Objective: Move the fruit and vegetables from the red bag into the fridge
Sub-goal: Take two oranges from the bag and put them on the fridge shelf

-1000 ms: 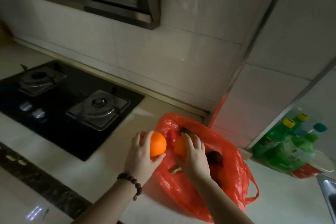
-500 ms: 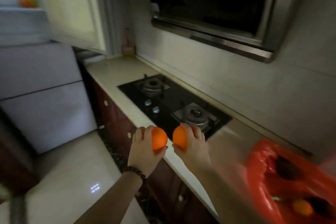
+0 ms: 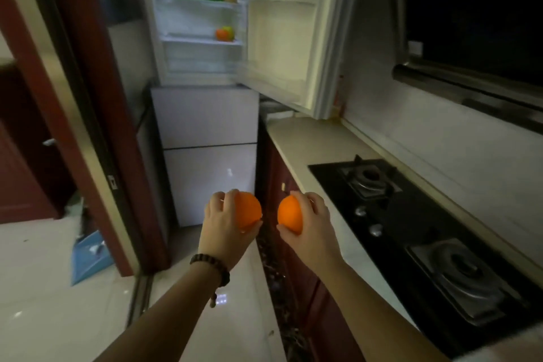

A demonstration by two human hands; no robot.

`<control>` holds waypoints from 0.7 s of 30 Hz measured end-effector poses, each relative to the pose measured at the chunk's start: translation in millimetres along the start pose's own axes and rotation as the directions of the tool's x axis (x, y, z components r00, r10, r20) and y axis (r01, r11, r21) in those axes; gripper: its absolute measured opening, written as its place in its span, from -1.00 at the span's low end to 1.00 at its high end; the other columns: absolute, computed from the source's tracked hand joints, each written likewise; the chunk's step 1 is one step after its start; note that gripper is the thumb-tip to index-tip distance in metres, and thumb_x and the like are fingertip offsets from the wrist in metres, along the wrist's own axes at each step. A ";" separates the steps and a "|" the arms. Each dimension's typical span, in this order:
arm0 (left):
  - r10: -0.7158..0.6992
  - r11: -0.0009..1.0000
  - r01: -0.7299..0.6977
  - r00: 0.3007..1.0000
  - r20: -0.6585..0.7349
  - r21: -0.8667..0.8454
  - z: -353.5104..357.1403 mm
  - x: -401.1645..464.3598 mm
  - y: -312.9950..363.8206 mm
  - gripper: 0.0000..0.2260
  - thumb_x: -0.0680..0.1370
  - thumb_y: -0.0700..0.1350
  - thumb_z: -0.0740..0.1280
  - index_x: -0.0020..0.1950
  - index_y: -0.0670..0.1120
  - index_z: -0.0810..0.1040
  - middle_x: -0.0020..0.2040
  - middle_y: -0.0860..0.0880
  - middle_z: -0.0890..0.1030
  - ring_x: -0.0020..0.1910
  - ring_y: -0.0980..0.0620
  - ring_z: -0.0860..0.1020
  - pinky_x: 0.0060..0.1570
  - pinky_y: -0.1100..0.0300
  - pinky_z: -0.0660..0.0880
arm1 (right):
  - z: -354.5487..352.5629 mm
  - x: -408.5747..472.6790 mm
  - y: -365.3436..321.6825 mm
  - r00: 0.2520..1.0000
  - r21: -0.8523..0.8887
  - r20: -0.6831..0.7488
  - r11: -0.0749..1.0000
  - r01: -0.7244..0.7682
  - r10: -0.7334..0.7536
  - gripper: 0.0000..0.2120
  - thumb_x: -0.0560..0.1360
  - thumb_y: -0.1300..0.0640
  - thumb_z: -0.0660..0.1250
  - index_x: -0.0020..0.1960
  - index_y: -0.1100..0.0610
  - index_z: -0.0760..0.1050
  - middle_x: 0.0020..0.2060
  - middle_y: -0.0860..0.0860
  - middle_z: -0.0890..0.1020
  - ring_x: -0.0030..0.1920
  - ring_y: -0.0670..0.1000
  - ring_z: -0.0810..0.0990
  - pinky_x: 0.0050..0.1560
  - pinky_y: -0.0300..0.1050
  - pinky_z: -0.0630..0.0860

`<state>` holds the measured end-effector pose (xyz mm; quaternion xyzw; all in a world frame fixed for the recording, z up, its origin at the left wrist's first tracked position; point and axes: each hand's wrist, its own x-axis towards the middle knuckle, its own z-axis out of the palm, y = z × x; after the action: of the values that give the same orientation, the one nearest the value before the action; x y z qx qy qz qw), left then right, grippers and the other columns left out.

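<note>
Before the open fridge [image 3: 202, 114], each hand (no writing legible anywhere) curls fingers round an orange: left hand [image 3: 224, 229], right hand [image 3: 313, 229].

My left hand [image 3: 226, 229] covers half its orange [image 3: 248, 213], same with my right hand [image 3: 316, 228] and its orange [image 3: 289, 213]. Fridge [image 3: 202, 114] top's cut off.

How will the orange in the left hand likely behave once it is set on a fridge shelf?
The orange is round, so it will probably roll on a flat shelf unless nudged against the fruit there. It looks firm: the left hand wraps it in one grip with no visible denting.
</note>
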<state>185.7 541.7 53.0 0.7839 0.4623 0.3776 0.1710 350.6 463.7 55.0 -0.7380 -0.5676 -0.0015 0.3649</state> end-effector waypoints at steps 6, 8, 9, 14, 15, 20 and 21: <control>-0.059 0.994 0.066 0.995 -0.086 0.083 7.0 100.7 -30.6 -0.31 0.36 0.06 0.49 0.38 -0.06 0.28 0.35 -0.13 0.29 0.28 -0.17 0.32 0.12 -0.07 0.46 | 41.0 120.9 0.9 0.995 0.025 0.006 0.995 0.098 -0.099 -0.32 0.38 -0.13 0.43 0.38 -0.16 0.16 0.39 -0.02 0.20 0.29 0.10 0.36 0.14 0.06 0.52; -0.065 0.993 0.077 0.990 -0.124 0.095 10.9 139.8 -37.3 -0.32 0.36 0.06 0.49 0.38 -0.07 0.28 0.35 -0.13 0.28 0.28 -0.18 0.32 0.11 -0.08 0.47 | 49.6 165.7 2.2 0.990 0.029 -0.003 0.989 0.144 -0.144 -0.32 0.39 -0.12 0.43 0.39 -0.13 0.17 0.39 -0.01 0.20 0.28 0.10 0.37 0.11 0.06 0.53; -0.067 0.992 0.081 0.988 -0.137 0.100 13.0 159.3 -39.9 -0.32 0.36 0.07 0.49 0.37 -0.07 0.28 0.35 -0.14 0.28 0.28 -0.19 0.32 0.11 -0.08 0.47 | 52.5 187.5 3.1 0.987 0.041 -0.001 0.986 0.159 -0.159 -0.33 0.39 -0.11 0.43 0.39 -0.12 0.18 0.39 0.00 0.21 0.28 0.10 0.37 0.11 0.05 0.53; -0.061 0.990 0.084 0.980 -0.191 0.114 23.3 256.3 -51.0 -0.33 0.36 0.07 0.49 0.36 -0.05 0.28 0.36 -0.13 0.25 0.29 -0.19 0.30 0.12 -0.09 0.47 | 65.1 293.4 10.3 0.969 0.076 -0.032 0.966 0.248 -0.246 -0.34 0.38 -0.04 0.46 0.39 -0.07 0.25 0.37 0.04 0.25 0.27 0.13 0.37 0.11 0.01 0.51; -0.055 0.990 0.081 0.976 -0.209 0.117 24.1 274.8 -53.4 -0.34 0.36 0.07 0.49 0.36 -0.05 0.28 0.36 -0.13 0.25 0.29 -0.19 0.30 0.12 -0.10 0.47 | 67.8 314.2 11.3 0.965 0.080 -0.037 0.962 0.261 -0.259 -0.35 0.37 -0.03 0.47 0.38 -0.05 0.27 0.36 0.05 0.26 0.27 0.14 0.36 0.10 0.02 0.51; -0.052 0.987 0.087 0.969 -0.242 0.133 25.4 361.5 -72.4 -0.35 0.37 0.07 0.47 0.36 -0.06 0.28 0.36 -0.14 0.24 0.29 -0.19 0.29 0.13 -0.09 0.45 | 88.4 407.5 8.9 0.947 0.076 -0.062 0.944 0.320 -0.316 -0.35 0.36 -0.01 0.47 0.37 0.00 0.30 0.31 0.08 0.31 0.21 0.17 0.40 0.07 0.06 0.51; -0.052 0.987 0.088 0.967 -0.250 0.136 25.2 377.8 -77.6 -0.34 0.37 0.08 0.47 0.36 -0.06 0.27 0.36 -0.14 0.24 0.29 -0.19 0.29 0.13 -0.08 0.45 | 95.2 424.6 7.9 0.944 0.072 -0.064 0.942 0.328 -0.324 -0.35 0.36 -0.02 0.47 0.37 0.00 0.30 0.30 0.08 0.31 0.20 0.17 0.41 0.05 0.05 0.51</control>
<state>267.0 906.2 152.5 0.7245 0.5338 0.4307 0.0678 469.0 869.7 157.7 -0.6179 -0.6720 -0.0576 0.4042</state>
